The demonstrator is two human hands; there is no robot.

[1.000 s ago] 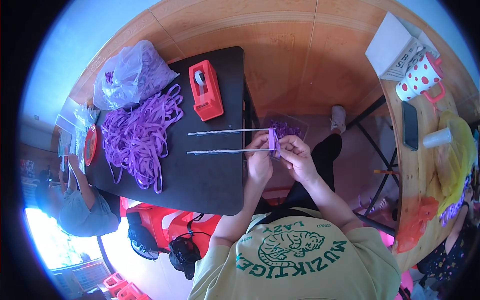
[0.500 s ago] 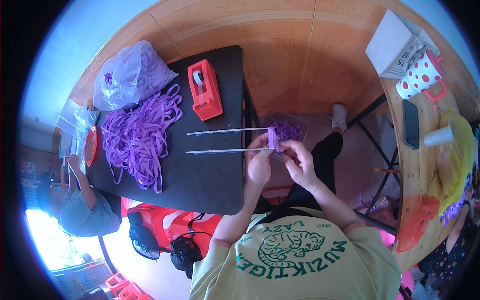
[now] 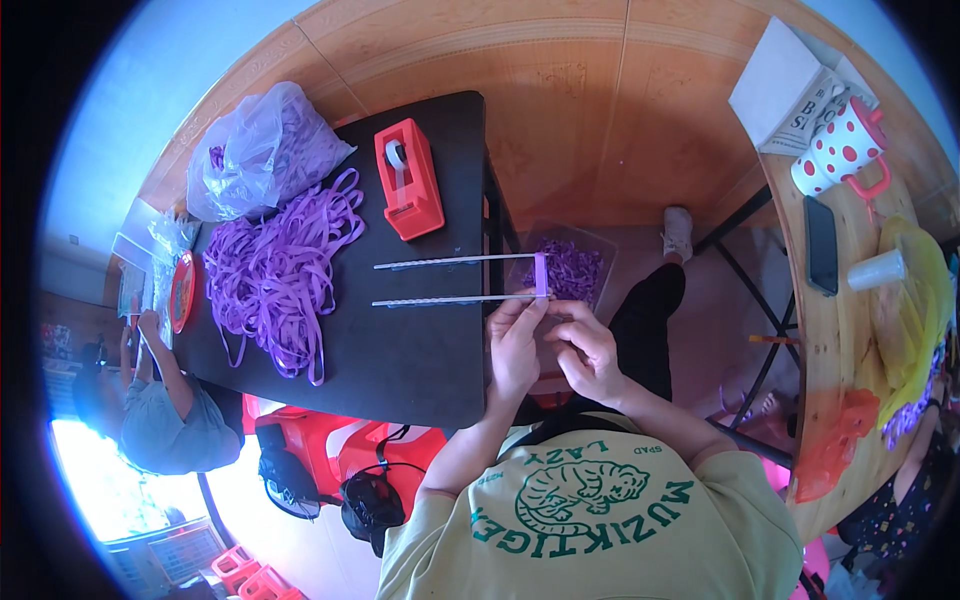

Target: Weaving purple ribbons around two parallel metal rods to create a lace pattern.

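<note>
Two thin metal rods [image 3: 430,301] stick out to the right past the edge of the black table [image 3: 420,365]. A short band of purple ribbon [image 3: 541,276] spans their tips. My left hand [image 3: 514,350] pinches the ribbon at the tip of the nearer rod, thumb and forefinger closed. Just right of it, my right hand [image 3: 590,355] has its fingers curled and its fingertips close to the same spot. What sits between those fingertips is too small to make out. Behind the band, a clear container [image 3: 603,245] holds a heap of small purple ribbon pieces [image 3: 575,268].
On the black table lie a pile of purple ribbon [image 3: 275,275], a stuffed plastic bag [image 3: 265,150] and a red tape dispenser [image 3: 410,180]. A wooden table [image 3: 815,400] at right bears a dotted mug [image 3: 840,150] and a phone [image 3: 821,245]. Another person [image 3: 170,420] is at left.
Both hands have moved nearer to me, down to the closer rod's tip. My left fingers have left the middle of the band, which now shows more fully, as does the container behind it.
</note>
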